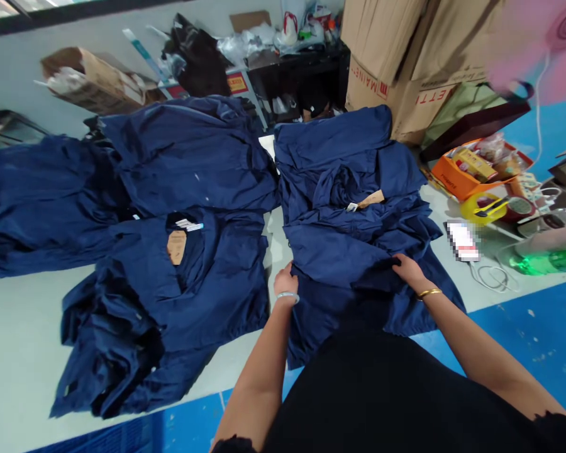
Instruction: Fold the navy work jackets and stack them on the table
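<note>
A navy jacket point(330, 251) lies on the table in front of me, its lower part hanging toward my body. My left hand point(287, 281) pinches its left edge, thumb and fingers closed on the cloth. On the other side, my right hand point(409, 272) grips the same fabric. Farther up, the collar area shows a tan paper tag point(371, 199) and a small white label. To the left, another navy jacket point(217, 270) lies spread out, with a brown tag point(176, 247) and white labels at its neck and bunched cloth at its lower left.
More folded navy garments point(183, 157) are piled at the back left. Right of the jacket are a phone point(462, 240) with a white cable, an orange box point(457, 179) of small items and a green bottle point(547, 258). Cardboard boxes point(382, 94) stand behind.
</note>
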`<move>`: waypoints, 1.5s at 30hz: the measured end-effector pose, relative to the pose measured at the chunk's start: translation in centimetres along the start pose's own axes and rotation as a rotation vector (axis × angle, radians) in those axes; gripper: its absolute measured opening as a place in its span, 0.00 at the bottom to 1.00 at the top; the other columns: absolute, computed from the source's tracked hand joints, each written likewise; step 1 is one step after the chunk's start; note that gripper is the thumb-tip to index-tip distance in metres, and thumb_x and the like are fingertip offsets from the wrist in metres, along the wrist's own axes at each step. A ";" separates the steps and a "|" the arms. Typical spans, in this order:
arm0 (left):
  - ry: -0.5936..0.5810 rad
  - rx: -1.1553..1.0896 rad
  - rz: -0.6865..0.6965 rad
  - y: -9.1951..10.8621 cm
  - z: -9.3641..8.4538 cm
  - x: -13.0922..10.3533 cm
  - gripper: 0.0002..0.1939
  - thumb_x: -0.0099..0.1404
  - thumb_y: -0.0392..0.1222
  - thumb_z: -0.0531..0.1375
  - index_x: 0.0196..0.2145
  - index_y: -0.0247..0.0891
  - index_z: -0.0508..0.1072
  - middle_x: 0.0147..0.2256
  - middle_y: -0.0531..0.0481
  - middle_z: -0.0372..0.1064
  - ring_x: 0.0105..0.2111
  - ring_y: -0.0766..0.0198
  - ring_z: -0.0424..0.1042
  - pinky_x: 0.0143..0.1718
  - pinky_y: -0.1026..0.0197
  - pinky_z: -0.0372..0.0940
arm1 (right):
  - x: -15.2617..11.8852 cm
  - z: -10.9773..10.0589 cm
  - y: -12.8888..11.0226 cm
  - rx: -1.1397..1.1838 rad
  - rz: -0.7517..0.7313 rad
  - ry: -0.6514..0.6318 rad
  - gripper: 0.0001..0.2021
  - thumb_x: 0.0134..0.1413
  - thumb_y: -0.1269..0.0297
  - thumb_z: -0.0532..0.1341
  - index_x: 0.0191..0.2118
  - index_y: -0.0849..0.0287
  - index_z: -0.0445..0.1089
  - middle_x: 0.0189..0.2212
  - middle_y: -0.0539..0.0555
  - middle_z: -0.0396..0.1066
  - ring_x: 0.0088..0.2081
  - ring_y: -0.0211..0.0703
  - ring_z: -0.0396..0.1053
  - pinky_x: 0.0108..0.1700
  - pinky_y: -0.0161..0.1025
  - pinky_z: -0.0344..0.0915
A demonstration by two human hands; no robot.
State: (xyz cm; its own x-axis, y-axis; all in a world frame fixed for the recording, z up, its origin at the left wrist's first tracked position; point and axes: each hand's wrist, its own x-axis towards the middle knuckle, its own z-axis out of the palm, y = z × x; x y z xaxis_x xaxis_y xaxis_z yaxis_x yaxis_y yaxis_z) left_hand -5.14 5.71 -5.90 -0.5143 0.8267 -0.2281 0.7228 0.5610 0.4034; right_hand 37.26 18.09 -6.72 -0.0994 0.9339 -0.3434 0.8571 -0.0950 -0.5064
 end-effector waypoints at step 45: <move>-0.557 -1.370 -0.413 10.4 3.4 -6.8 0.51 0.65 0.80 0.35 0.69 0.44 0.61 0.64 0.31 0.65 0.56 0.47 0.75 0.55 0.39 0.73 | -5.6 2.6 -7.4 0.622 -0.037 -0.358 0.17 0.56 0.46 0.67 0.33 0.56 0.76 0.26 0.54 0.77 0.33 0.48 0.77 0.37 0.39 0.74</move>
State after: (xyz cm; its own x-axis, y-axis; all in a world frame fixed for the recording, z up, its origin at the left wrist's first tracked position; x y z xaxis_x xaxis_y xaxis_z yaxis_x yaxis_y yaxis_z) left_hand 7.43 6.09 -3.22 -0.1075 0.7137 -0.6922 -0.5501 0.5373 0.6394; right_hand 30.12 12.67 -3.09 -0.3739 0.7800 -0.5018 0.4135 -0.3441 -0.8430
